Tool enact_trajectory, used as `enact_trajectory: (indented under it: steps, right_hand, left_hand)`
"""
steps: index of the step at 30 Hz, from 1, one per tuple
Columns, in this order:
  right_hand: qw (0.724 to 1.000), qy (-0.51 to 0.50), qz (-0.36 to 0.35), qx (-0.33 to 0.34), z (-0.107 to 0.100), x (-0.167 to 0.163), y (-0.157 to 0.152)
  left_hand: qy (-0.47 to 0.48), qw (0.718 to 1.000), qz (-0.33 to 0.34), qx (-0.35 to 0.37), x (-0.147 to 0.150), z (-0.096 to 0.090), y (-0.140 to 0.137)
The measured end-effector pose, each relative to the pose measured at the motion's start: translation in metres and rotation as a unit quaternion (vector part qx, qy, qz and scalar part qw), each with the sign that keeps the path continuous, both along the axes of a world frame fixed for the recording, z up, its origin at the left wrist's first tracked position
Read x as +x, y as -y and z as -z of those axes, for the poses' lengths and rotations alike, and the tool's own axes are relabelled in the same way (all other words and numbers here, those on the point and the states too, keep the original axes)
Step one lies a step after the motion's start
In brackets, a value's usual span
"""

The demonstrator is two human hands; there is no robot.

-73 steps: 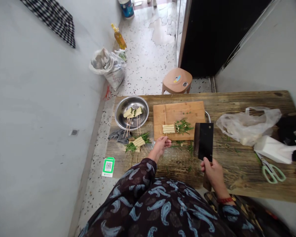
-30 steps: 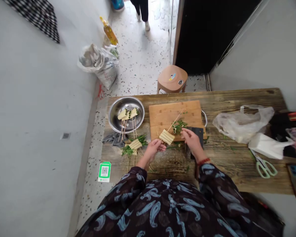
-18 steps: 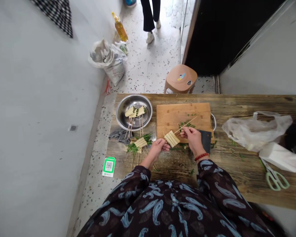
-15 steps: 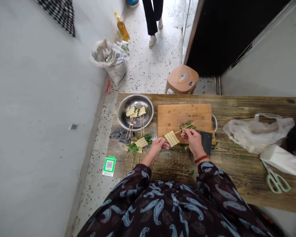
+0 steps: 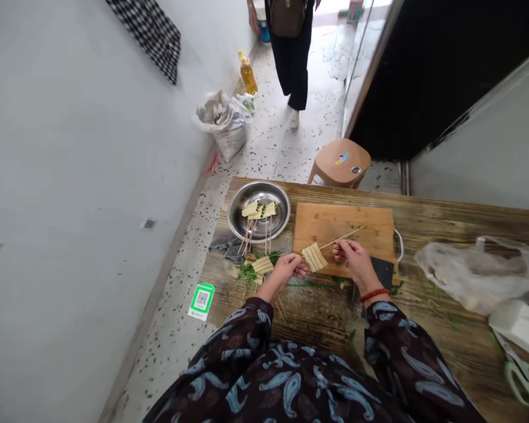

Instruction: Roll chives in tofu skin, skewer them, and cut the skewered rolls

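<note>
My left hand (image 5: 292, 267) is closed, its fingertips pinching the left edge of a row of pale yellow rolls (image 5: 314, 257), which look like tofu-skin rolls. A thin wooden skewer (image 5: 355, 231) runs from the rolls up to the right. My right hand (image 5: 351, 255) pinches at the skewers beside the rolls; its fingertips partly hide the spot. Under the hands lies a wooden cutting board (image 5: 344, 216). A dark knife blade (image 5: 382, 271) shows beside the right wrist. More skewered rolls (image 5: 263, 264) lie on green stalks (image 5: 247, 272) left of my left hand.
A steel bowl (image 5: 286, 218) holds several skewered rolls. A grey cloth (image 5: 226, 248) lies below it. Toward the right are a plastic bag (image 5: 462, 276), a white box (image 5: 518, 326) and scissors (image 5: 521, 382). Beyond the table stand a stool (image 5: 341, 160) and a walking person (image 5: 291, 64).
The view has tilted up, so the table sits lower in the picture. The person beyond the table has stepped closer. Both my hands stay at the skewered rolls.
</note>
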State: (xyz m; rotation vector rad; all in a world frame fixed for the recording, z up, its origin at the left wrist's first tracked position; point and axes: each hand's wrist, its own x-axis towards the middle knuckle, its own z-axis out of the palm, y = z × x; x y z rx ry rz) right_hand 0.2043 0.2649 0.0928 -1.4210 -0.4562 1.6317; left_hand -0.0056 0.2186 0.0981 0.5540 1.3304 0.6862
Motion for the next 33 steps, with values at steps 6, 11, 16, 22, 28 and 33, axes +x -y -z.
enact_trajectory:
  steps: [6, 11, 16, 22, 28, 33]
  right_hand:
    - [0.999, -0.015, -0.050, -0.012, -0.020, 0.016, 0.007]
    - [0.992, -0.019, -0.123, 0.012, -0.040, 0.035, 0.024]
    - [0.998, -0.046, -0.040, 0.030, -0.049, 0.005, 0.027]
    - [0.986, -0.146, 0.073, 0.033, -0.043, -0.068, -0.003]
    - [0.981, -0.171, 0.091, 0.016, -0.030, -0.144, -0.021]
    - [0.983, -0.170, 0.069, 0.002, -0.024, -0.175, -0.007]
  left_hand:
    - [-0.022, 0.998, 0.023, 0.045, -0.016, -0.017, 0.002]
    - [-0.040, 0.996, 0.035, 0.074, -0.035, -0.037, -0.007]
    - [-0.098, 0.982, -0.082, 0.138, -0.074, -0.067, -0.019]
    - [-0.186, 0.937, -0.251, 0.153, -0.151, -0.072, 0.005]
    - [-0.266, 0.938, -0.198, 0.096, -0.170, -0.037, 0.066]
    - [-0.347, 0.926, -0.068, 0.132, -0.143, -0.018, 0.077]
